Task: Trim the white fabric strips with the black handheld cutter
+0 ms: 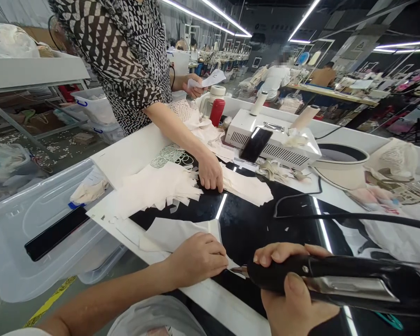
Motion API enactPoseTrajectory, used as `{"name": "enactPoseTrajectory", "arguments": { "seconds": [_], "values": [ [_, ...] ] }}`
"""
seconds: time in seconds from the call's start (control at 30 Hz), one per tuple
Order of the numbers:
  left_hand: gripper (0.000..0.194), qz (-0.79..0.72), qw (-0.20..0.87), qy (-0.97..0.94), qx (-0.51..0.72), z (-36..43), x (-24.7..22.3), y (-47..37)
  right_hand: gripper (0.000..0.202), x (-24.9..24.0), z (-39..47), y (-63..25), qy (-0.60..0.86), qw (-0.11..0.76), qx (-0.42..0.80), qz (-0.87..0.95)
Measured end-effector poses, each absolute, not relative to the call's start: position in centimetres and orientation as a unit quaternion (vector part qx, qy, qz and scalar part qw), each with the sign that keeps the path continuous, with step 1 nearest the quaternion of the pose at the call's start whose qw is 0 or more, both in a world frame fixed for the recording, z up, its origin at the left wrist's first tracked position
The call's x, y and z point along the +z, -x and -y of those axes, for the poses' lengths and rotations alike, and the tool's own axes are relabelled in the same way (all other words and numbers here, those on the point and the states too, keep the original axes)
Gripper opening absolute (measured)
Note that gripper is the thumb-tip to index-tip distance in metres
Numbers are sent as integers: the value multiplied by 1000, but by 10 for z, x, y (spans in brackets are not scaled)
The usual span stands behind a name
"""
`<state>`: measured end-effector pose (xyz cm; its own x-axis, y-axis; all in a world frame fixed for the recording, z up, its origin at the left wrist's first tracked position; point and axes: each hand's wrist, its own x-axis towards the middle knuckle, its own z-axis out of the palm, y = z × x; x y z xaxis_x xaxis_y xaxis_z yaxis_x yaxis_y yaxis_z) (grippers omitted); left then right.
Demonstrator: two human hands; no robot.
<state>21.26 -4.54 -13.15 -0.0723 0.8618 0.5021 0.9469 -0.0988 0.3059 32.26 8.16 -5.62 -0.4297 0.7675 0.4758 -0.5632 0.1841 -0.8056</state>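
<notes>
My left hand (199,259) pinches the corner of a cream fabric piece (178,231), which lies on the glossy black tabletop (245,233) and the white table edge. My right hand (294,284) is wrapped round a black hand-held tool with a pointed metal tip (339,280). That tip sits just right of my left fingertips, at the fabric's corner; whether it touches the cloth I cannot tell. Farther back lie a pile of cream fabric pieces (161,186) and a stack of cream strips (247,184).
A co-worker's hand (210,170) reaches down between the fabric piles; their other hand holds paper (208,79). Behind stand a white machine box (273,140) with a phone (256,144), and a red bottle (217,112). A black cable (336,216) crosses at right. Clear plastic bins (7,242) stand left.
</notes>
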Motion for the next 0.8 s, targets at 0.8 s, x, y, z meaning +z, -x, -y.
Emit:
{"name": "enactPoseTrajectory", "arguments": {
  "seconds": [0.8],
  "values": [
    [13,668,75,681,-291,46,-134,-212,36,-59,-88,-335,104,550,608,562]
  ]
}}
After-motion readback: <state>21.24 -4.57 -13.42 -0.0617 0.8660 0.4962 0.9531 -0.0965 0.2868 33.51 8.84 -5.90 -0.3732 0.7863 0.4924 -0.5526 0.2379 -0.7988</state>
